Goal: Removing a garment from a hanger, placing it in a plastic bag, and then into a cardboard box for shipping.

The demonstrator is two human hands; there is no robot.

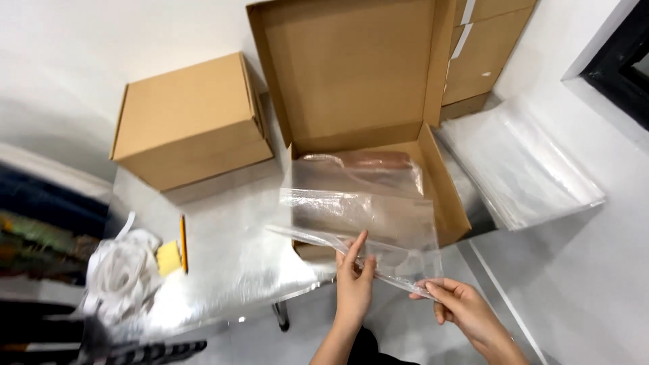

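Over the bench [230, 263], before an open carton [351, 101], left hand [353, 284] and right hand [460, 307] each pinch a clear plastic bag [365, 216].

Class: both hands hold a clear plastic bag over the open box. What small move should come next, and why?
Probably pull the bag mouth apart. The left hand and right hand pinch its near edge, still flat, above the open box.

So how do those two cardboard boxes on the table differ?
The left box is closed and smaller; the open box has its lid standing upright and looks wider and shallower. The left box shows nothing inside, while the open box holds clear plastic wrapping. Both are plain brown cardboard.
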